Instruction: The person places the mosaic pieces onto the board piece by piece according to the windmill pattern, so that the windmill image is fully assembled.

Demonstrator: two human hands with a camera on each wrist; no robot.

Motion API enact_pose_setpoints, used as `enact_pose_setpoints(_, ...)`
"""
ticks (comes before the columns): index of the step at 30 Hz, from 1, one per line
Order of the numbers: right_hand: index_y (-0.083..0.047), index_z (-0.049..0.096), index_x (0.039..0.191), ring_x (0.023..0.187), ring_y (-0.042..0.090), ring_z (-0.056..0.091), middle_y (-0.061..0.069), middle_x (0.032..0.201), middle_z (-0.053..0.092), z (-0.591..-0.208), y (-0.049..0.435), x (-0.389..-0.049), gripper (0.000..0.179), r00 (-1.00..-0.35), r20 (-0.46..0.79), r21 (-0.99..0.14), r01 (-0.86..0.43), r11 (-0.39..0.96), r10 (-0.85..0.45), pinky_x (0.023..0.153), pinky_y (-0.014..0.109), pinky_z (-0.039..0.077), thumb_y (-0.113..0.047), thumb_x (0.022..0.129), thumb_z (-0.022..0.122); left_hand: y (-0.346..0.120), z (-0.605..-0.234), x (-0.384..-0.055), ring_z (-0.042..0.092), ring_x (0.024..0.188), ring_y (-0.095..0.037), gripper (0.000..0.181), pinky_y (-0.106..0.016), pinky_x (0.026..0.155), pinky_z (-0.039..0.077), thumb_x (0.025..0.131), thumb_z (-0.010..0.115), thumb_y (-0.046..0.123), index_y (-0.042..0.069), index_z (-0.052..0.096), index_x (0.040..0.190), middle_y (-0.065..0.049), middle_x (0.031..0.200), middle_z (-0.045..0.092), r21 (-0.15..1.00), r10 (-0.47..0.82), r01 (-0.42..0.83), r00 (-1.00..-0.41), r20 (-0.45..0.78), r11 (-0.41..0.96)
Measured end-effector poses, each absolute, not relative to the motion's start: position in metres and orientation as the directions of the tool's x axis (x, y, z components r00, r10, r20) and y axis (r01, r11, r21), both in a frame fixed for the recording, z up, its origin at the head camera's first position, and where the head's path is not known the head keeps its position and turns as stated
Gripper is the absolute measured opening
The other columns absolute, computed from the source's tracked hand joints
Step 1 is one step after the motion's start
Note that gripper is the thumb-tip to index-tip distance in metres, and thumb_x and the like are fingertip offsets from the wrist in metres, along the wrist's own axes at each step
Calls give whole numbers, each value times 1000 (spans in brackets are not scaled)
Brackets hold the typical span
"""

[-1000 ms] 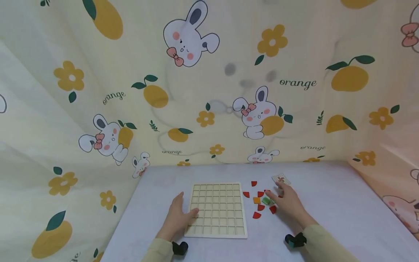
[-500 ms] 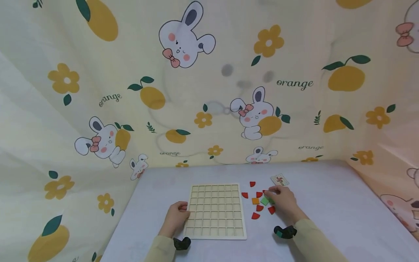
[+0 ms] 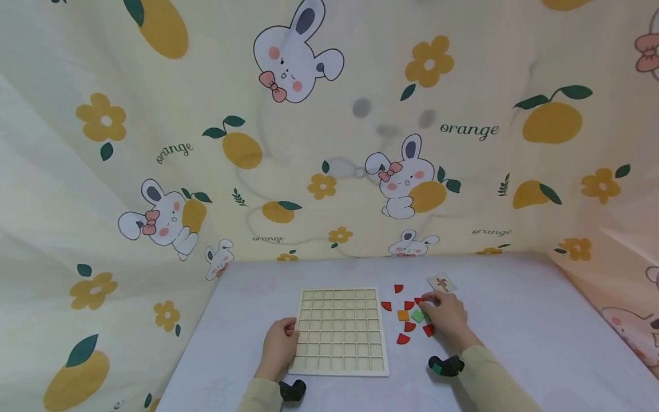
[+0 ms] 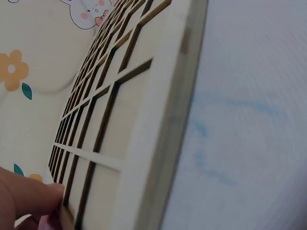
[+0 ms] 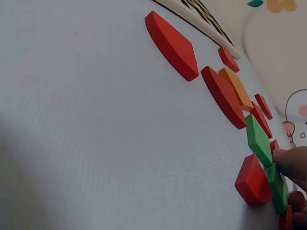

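Note:
A pale wooden grid board (image 3: 340, 375) lies flat on the table. My left hand (image 3: 280, 346) is at its left side with curled fingers; in the left wrist view the hand (image 4: 31, 196) grips the board's edge (image 4: 163, 143). To the right, my right hand (image 3: 447, 315) reaches low over loose pieces. Its fingertips meet at a red quarter-circle piece (image 3: 419, 300), and I cannot tell whether they pinch it. In the right wrist view the thumb (image 5: 290, 160) overlaps one green square tile (image 5: 277, 187), beside another green tile (image 5: 259, 139). The curled fingers partly hide a red piece (image 5: 286, 220).
Several red quarter-circle pieces (image 3: 403, 339) and an orange square tile (image 3: 403, 315) lie between the board and my right hand. A small printed card (image 3: 441, 281) lies beyond that hand. A patterned curtain (image 3: 309, 143) hangs around the table (image 3: 247, 297).
My left hand has gone from spread fingers over the board's left part to curled fingers at its edge. My right hand's fingers have drawn together among the pieces, uncovering the card.

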State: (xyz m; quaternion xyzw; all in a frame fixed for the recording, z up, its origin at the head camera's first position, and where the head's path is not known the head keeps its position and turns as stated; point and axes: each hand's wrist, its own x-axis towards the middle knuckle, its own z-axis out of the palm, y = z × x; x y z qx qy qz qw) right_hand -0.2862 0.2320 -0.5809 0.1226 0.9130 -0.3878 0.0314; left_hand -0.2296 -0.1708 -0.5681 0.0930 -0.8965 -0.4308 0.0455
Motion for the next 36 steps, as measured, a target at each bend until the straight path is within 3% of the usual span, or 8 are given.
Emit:
enact_pose_setpoints(6, -8, 62, 118, 107, 40, 38, 19, 119, 53, -581, 226, -287, 39, -966, -136, -705, 251, 663, 221, 88, 57, 32, -34, 90, 67, -175, -567, -228, 59, 83, -16, 28, -32, 71, 52, 85, 64, 0, -4, 66, 113, -5, 92, 61, 800, -220, -135, -975, -4, 585)
enact_pose_setpoints(14, -6, 54, 121, 104, 37, 39, 17, 112, 54, -581, 222, -282, 36, -951, -155, -779, 285, 558, 269, 85, 53, 35, -28, 94, 62, -180, -571, -223, 62, 82, -15, 29, -31, 70, 53, 84, 67, 2, -2, 67, 113, -5, 93, 63, 822, -235, -160, -971, -33, 547)
enact_pose_setpoints(25, -8, 55, 117, 97, 30, 45, 13, 107, 55, -575, 224, -280, 29, -949, -104, -808, 255, 531, 298, 75, 36, 43, -28, 96, 56, -178, -575, -225, 62, 85, -16, 30, -30, 72, 53, 85, 67, 2, -2, 66, 115, -7, 97, 64, 868, -222, -125, -975, -17, 481)
enact_pose_setpoints(31, -5, 49, 133, 95, 28, 47, 15, 112, 51, -567, 233, -275, 40, -960, -101, -842, 223, 492, 261, 69, 31, 46, -28, 100, 47, -175, -575, -225, 61, 85, -16, 29, -30, 71, 52, 85, 67, 2, -1, 67, 115, -6, 96, 63, 872, -212, -131, -977, -32, 471)
enact_pose_setpoints(36, -8, 44, 143, 91, 28, 46, 16, 115, 47, -553, 222, -277, 44, -985, -46, -830, 128, 542, 163, 62, 32, 43, -22, 101, 37, -177, -574, -224, 60, 86, -16, 30, -31, 73, 52, 86, 67, 4, 1, 66, 116, -5, 97, 63, 862, -218, -151, -975, -48, 484)
